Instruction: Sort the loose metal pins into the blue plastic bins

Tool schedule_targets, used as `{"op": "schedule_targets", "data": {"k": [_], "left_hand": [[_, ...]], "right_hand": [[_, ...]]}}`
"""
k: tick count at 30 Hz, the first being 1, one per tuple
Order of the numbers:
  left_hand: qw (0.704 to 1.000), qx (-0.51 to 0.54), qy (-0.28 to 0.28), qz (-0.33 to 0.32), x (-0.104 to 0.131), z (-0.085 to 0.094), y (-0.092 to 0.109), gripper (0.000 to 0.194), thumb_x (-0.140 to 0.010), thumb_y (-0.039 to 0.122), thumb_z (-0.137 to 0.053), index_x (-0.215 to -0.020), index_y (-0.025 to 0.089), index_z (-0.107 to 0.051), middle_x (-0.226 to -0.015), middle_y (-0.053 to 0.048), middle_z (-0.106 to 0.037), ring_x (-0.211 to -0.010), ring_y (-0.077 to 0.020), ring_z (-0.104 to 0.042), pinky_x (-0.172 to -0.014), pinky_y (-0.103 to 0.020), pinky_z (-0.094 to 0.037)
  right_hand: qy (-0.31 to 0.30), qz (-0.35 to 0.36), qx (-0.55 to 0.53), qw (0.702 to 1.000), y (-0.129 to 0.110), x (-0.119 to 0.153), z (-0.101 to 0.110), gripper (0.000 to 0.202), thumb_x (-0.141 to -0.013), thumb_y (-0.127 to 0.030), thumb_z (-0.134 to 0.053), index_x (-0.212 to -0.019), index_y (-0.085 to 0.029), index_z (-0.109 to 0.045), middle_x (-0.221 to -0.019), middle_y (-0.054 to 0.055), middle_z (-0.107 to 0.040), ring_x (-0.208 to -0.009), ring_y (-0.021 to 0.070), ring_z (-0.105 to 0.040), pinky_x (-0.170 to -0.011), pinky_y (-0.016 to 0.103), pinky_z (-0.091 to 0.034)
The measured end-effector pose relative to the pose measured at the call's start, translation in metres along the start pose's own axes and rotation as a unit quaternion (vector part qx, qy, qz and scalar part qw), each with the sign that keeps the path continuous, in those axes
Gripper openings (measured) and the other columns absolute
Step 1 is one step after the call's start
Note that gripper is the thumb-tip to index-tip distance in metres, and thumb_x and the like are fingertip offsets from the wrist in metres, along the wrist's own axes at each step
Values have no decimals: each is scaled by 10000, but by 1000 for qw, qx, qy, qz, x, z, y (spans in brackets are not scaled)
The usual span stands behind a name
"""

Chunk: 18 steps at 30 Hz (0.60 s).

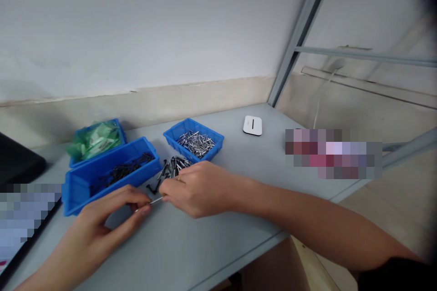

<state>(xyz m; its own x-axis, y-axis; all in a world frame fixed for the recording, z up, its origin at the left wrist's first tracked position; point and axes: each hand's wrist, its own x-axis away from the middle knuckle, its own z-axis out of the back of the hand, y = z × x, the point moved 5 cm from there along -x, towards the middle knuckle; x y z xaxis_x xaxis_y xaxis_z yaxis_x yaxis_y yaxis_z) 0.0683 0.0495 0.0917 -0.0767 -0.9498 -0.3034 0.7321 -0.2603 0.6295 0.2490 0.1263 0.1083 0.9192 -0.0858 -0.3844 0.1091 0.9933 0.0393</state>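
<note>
My left hand [102,225] pinches a thin silver metal pin [156,200] between thumb and forefinger. At the pin's other end, the curled fingers of my right hand [201,189] close on it; their tips are partly hidden. Just behind my right hand lies a mixed pile of silver pins and black screws [173,165] on the grey table. A long blue bin [77,191] beyond my left hand holds black screws [126,170]. Another blue bin [218,142] behind the pile contains many silver pins [198,143].
A third blue bin [122,132] with green plastic packets [99,138] stands at the back left. A white square device [252,125] lies toward the back right. Blurred-out items sit at both sides. A grey metal frame [297,41] rises at the table's right corner.
</note>
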Motion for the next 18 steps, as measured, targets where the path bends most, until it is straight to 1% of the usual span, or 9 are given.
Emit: {"op": "schedule_targets", "data": {"k": [6, 7, 9, 11, 13, 15, 16, 18], "left_hand": [[1000, -11, 18, 14, 1, 1, -4, 347, -974, 614, -671, -874, 301, -783, -857, 3, -806, -785, -205, -740, -766, -252, -596], [1000, -12, 16, 12, 0, 2, -5, 341, -977, 607, -668, -874, 304, -786, -854, 3, -808, -780, -205, -744, -761, -250, -598], [1000, -16, 1, -15, -2, 3, -6, 265, -974, 545, -691, -890, 316, -794, -849, 16, -814, -760, -193, -755, -733, -225, -598], [998, -20, -15, -50, -5, 5, -6, 165, -959, 463, -719, -904, 328, -797, -840, 35, -818, -733, -175, -763, -696, -193, -596], [997, -19, -24, -65, -7, 6, -4, 145, -957, 423, -709, -894, 327, -796, -817, 41, -815, -705, -167, -763, -665, -178, -594], [998, -10, -25, -60, -7, 5, 0, 178, -970, 418, -677, -885, 322, -801, -805, 39, -814, -702, -168, -763, -662, -183, -592], [998, -3, -23, -55, -7, 4, 3, 189, -976, 418, -668, -889, 321, -805, -811, 38, -816, -711, -167, -763, -667, -186, -588], [999, 14, -4, -30, -5, 4, 8, 186, -987, 413, -669, -897, 321, -805, -837, 40, -818, -742, -160, -763, -697, -191, -582]], "right_hand": [[11, 0, -6, 1000, -1, 2, 1, 318, -1162, -290, -349, -994, -181, -595, -730, -2, -693, -690, 145, -662, -547, 306, -279], [16, 3, -3, 1000, -1, 3, 1, 318, -1155, -284, -356, -983, -182, -604, -720, -6, -688, -687, 146, -663, -547, 307, -283], [38, 7, 6, 999, 0, 4, 0, 335, -1147, -285, -365, -952, -186, -620, -694, -13, -676, -677, 145, -663, -540, 306, -286], [72, 14, 7, 997, 2, 3, -1, 410, -1159, -350, -355, -892, -195, -624, -666, -19, -663, -652, 141, -659, -529, 299, -290], [119, 17, -15, 993, 4, 0, 2, 534, -1170, -480, -329, -812, -202, -610, -636, -24, -647, -604, 128, -639, -512, 290, -301], [162, 24, -72, 984, 6, -2, 10, 617, -1152, -605, -323, -767, -206, -594, -622, -35, -642, -554, 101, -607, -500, 268, -334], [180, 33, -113, 977, 5, -1, 16, 627, -1138, -645, -341, -763, -209, -592, -618, -45, -641, -532, 82, -589, -501, 250, -360], [206, 61, -196, 957, -2, 4, 31, 608, -1111, -679, -409, -760, -216, -590, -600, -70, -629, -526, 44, -583, -542, 191, -434]]}}
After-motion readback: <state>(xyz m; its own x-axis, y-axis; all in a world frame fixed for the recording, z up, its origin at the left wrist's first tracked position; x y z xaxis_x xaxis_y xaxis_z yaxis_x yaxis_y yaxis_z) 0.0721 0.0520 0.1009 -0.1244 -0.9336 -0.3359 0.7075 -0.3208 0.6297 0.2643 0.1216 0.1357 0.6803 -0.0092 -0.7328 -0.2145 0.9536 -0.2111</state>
